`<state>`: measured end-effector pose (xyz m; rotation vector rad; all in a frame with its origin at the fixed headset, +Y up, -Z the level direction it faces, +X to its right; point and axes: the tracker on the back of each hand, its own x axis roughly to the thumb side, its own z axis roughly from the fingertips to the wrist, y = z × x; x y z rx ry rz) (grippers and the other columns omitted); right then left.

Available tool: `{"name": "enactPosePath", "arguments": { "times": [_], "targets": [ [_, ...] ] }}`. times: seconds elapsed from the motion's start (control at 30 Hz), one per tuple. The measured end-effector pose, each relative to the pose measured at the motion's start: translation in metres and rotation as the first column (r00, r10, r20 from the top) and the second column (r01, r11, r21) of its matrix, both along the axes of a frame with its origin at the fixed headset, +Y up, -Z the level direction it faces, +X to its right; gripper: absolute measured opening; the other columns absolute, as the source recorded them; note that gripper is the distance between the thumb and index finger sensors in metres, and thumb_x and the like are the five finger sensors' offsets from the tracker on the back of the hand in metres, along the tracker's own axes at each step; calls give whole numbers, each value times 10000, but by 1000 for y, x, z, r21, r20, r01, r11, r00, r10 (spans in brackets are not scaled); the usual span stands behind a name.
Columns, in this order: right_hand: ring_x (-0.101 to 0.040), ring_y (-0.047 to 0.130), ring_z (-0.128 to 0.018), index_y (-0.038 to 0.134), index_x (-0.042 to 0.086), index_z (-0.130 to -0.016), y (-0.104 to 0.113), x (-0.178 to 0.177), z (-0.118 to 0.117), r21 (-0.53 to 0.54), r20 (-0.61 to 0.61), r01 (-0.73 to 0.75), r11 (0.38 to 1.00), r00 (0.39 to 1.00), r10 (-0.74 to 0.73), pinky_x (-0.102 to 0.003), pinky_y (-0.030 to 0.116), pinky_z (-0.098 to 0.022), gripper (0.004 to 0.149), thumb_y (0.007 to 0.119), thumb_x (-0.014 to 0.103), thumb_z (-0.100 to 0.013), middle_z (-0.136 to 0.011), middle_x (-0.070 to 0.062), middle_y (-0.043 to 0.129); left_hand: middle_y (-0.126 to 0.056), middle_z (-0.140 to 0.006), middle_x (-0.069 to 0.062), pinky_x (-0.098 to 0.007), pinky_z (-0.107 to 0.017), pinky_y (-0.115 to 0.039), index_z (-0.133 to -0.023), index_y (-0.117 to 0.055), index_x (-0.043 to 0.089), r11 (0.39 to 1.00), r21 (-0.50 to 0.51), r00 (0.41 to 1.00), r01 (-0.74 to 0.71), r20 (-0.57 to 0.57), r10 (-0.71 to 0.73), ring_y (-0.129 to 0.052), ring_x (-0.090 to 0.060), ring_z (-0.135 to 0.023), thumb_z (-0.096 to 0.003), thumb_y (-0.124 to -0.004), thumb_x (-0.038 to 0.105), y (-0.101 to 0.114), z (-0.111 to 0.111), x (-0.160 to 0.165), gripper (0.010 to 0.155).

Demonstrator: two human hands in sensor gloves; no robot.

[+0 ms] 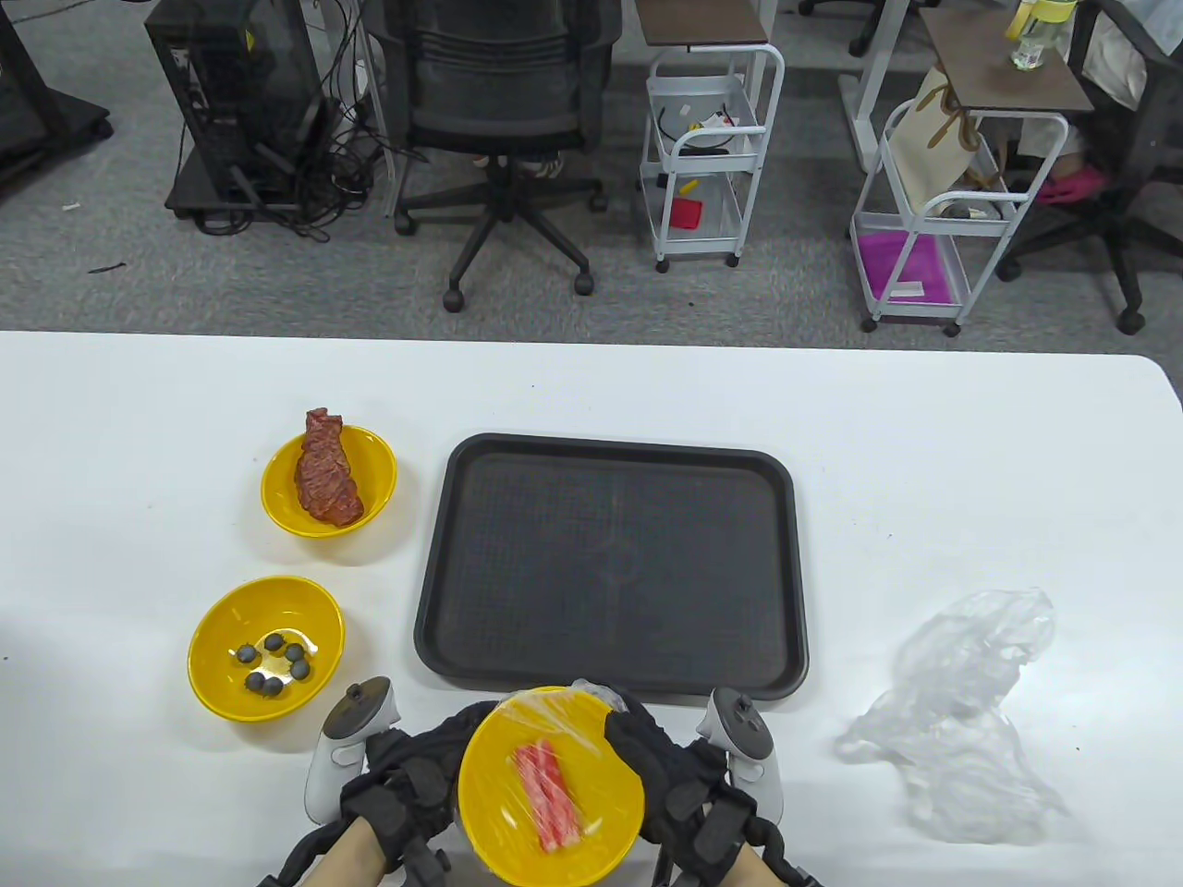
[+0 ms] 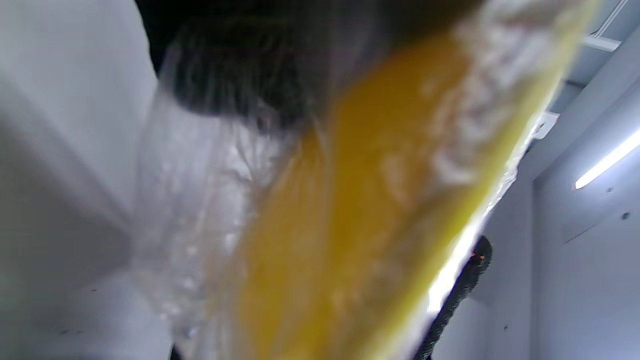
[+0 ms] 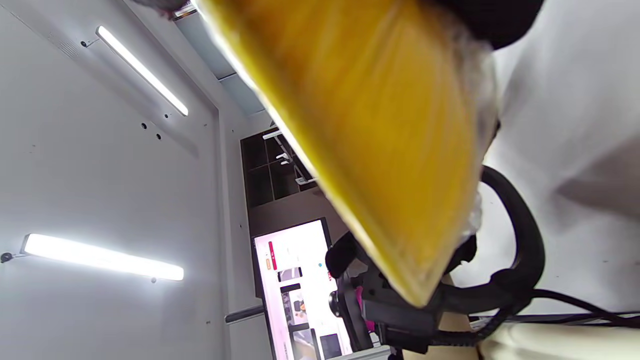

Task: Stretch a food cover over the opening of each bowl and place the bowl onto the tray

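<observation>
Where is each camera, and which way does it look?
Table view: above the table, looking down at the tray, three bowls and both hands.
Left wrist view: under the held bowl, looking up; dark glove on its film cover.
Right wrist view: below the bowl too, facing the ceiling lights; a black glove at the top.
All three share the covered bowl.
</observation>
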<state>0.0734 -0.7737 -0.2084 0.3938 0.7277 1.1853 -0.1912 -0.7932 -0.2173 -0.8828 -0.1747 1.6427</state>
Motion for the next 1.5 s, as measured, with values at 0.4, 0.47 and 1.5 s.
{"name": "enactPosePath", "arguments": {
  "times": [0.4, 0.47, 1.5],
  "targets": [
    [-465, 743, -779, 222, 314, -1105, 6, 18, -6, -60, 152, 191, 980, 972, -180, -552, 658, -559, 645, 440, 603, -571, -997, -274, 490, -786, -977, -278, -413, -442, -874, -1063, -646, 171, 930, 163, 944, 329, -94, -318, -986, -298, -633, -558, -668, 365, 16, 0, -9, 541],
    [-456, 735, -783, 189, 229, -1096, 10, 29, -8, -18, 248, 108, 994, 964, -100, -508, 681, -543, 689, 424, 603, -567, -1010, -257, 478, -760, -999, -273, -418, -463, -860, -1079, -612, 167, 908, 218, 933, 358, -118, -340, -969, -300, -657, -567, -653, 393, 23, 1, -8, 562],
    [-396, 484, -975, -28, 128, -1056, -20, 100, -80, -460, 656, -207, 864, 577, 487, -420, 603, -737, 789, 455, 562, -608, -1011, -240, 44, -360, -1170, -333, -791, -585, -175, -1128, -515, 155, 411, 629, 749, 660, -511, -421, -277, -591, -1024, -542, -629, 491, 71, 25, -2, 685]
  ]
}}
